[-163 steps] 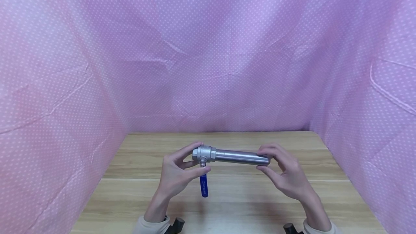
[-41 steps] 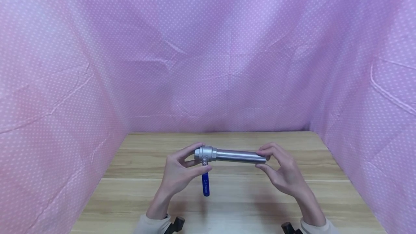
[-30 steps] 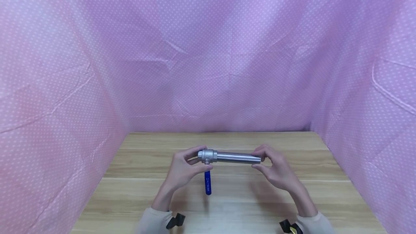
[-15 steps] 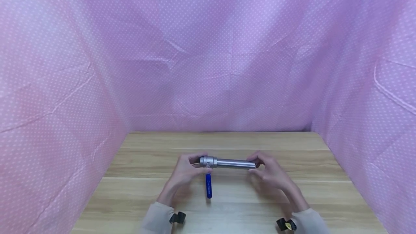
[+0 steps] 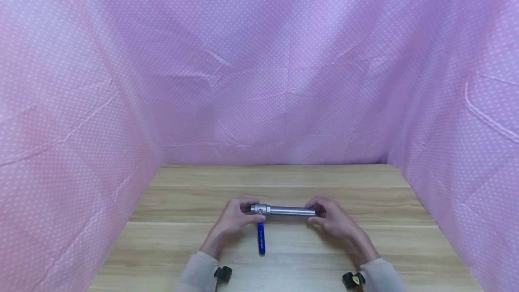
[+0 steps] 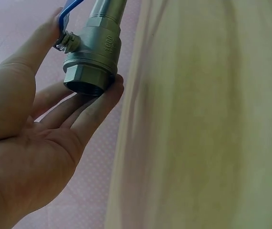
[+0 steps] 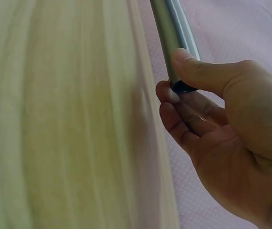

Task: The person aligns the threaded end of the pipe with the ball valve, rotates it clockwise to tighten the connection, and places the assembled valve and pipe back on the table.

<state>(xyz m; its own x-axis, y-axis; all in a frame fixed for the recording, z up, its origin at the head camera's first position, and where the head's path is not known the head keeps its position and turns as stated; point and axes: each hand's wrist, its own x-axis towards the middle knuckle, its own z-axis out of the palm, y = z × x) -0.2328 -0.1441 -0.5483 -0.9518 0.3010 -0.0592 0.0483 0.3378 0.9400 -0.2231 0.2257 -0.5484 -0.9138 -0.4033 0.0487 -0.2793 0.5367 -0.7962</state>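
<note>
A steel ball valve [image 5: 261, 209] with a blue lever handle [image 5: 261, 239] is joined to a straight metal pipe [image 5: 292, 211], and the two lie in one line across the front of the table. My left hand [image 5: 235, 216] grips the valve end, thumb near the handle's base and fingers behind the body. In the left wrist view the valve's hexagonal open mouth [image 6: 85, 80] faces my palm. At the other end, my right hand [image 5: 333, 220] pinches the pipe between thumb and fingers. The right wrist view shows the pipe's hollow end [image 7: 183, 88] just inside those fingertips.
The wooden table [image 5: 194, 177] has pink dotted cloth [image 5: 259, 102] hanging along its back and both sides. Black wrist mounts [image 5: 223, 274] show at both cuffs near the front edge.
Both hands have lowered the valve and pipe together toward the table and nearer the front. The right hand has also shifted left. The grip at each end stays.
</note>
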